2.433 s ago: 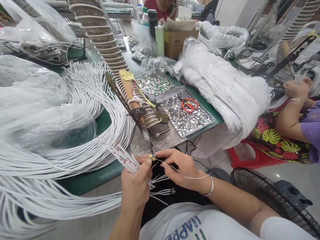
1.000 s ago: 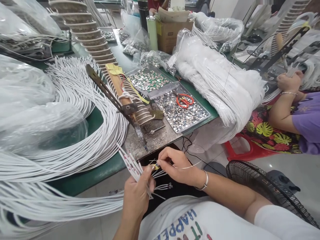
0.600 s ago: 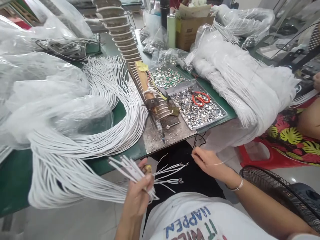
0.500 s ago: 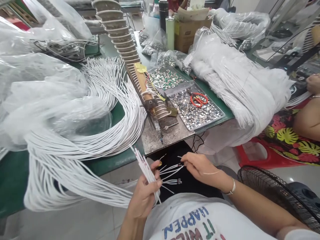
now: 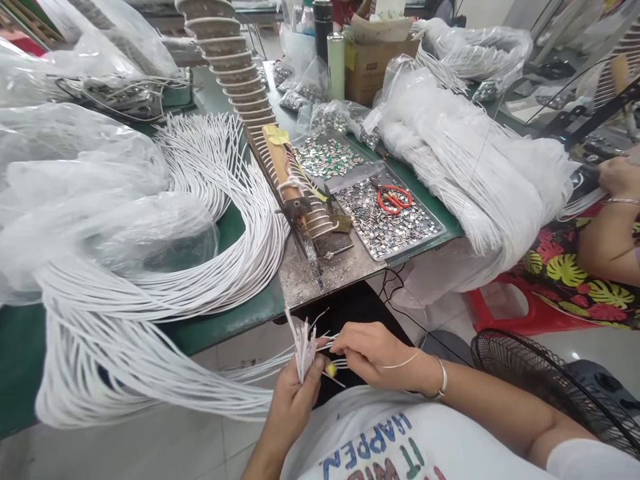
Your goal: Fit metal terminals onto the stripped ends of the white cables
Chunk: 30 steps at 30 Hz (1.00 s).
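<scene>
Wires fanned upright in my left hand, just off the near edge of the tabletop.
My left hand (image 5: 295, 400) is closed around a bunch of white wires (image 5: 303, 347), ends up; my right hand (image 5: 373, 353) is pinched on one wire end beside them, a thin strand looped over its wrist. Soldering iron (image 5: 305, 240) rests on the tabletop (image 5: 225, 323) just beyond.
</scene>
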Available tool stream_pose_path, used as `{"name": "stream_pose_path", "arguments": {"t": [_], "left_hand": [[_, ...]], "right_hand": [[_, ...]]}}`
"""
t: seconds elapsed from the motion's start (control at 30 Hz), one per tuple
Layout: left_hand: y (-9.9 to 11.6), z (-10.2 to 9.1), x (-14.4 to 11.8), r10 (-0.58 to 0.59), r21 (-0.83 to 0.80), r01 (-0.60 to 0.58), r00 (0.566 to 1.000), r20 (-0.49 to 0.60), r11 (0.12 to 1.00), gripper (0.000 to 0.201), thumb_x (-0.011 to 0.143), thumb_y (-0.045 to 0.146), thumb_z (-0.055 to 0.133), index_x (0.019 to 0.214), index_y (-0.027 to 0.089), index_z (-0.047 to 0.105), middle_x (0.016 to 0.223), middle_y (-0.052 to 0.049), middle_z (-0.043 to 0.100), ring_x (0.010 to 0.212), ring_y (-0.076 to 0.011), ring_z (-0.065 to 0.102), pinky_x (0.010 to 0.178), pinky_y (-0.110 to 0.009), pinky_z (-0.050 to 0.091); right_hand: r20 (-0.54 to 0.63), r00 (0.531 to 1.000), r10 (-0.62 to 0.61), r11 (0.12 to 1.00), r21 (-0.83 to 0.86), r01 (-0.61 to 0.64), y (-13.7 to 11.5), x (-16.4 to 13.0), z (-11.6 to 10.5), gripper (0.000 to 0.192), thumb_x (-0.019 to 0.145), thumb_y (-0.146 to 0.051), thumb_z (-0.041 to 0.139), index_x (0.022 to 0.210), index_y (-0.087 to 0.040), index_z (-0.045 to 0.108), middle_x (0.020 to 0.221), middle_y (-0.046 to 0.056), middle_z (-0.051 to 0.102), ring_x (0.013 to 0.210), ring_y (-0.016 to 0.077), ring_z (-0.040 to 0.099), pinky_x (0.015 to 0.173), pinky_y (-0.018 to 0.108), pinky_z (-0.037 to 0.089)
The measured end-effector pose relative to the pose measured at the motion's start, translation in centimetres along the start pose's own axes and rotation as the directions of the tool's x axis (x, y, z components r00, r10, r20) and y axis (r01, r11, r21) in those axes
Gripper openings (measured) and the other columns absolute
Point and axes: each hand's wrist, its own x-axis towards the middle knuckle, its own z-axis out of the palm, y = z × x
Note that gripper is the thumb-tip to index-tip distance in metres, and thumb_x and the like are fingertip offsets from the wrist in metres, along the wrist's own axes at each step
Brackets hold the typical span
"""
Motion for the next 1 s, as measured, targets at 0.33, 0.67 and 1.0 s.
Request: {"name": "stream_pose_path", "arguments": {"t": [0.33,0.67,1.0], "left_hand": [[0.8,-0.6,0.3,-0.139,-0.002,0.145,0.951,0.276,0.989,0.044,0.079,0.050,0.068,0.058,0.016,0.048,0.047,0.004,0.036,0.047,-0.0080,0.027,0.048,-0.024,0.019],[0.7,-0.3,0.3,-0.071,-0.107,0.095,0.976,0.208,0.990,0.038,0.084,0.050,0.063,0.101,0.016,0.061,0.060,0.003,0.050,0.044,-0.0066,0.033,0.046,-0.022,0.024],[0.9,0.6,0.2,0.009,-0.065,-0.004,0.997,0.082,0.998,0.036,0.085,0.052,0.060,0.092,0.017,0.064,0.053,-0.001,0.061,0.056,-0.0175,0.055,0.067,-0.030,0.043]], "right_hand": [[-0.004,0.942,0.336,0.896,0.308,-0.319,-0.2,1.3,1.3,0.009,0.086,-0.023,0.064,0.089,-0.015,0.065,0.078,-0.001,0.057,0.065,0.0080,0.050,0.057,0.018,0.040],[0.101,0.811,0.576,0.437,0.800,-0.410,0.2,1.1,1.8,0.034,0.072,-0.041,0.078,0.078,-0.013,0.061,0.059,-0.004,0.053,0.047,0.0043,0.041,0.044,0.017,0.033],[-0.021,0.856,0.516,0.527,0.796,-0.298,0.8,0.9,1.4,0.021,0.076,-0.030,0.076,0.075,-0.012,0.066,0.066,-0.001,0.060,0.054,0.0056,0.050,0.051,0.018,0.041]]}}
